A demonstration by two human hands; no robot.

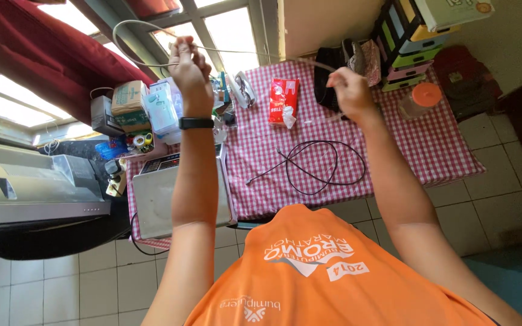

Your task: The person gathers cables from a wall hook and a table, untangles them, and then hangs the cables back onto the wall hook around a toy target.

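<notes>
My left hand (190, 66), with a black band on its wrist, is raised and pinches a thin white cable (134, 27) that loops up and to the left. The same cable stretches right to my right hand (350, 87), which grips its other part above the red-and-white checked tablecloth (430, 145). A black cable (315, 166) lies in a loose loop on the cloth below my hands.
A red packet (283, 99) lies on the cloth. Boxes (146, 108) and small items crowd the left end beside a grey scale (164, 193). A plastic jar with an orange lid (421, 96) and stacked coloured drawers (415, 42) stand at right. A printer (25, 181) sits far left.
</notes>
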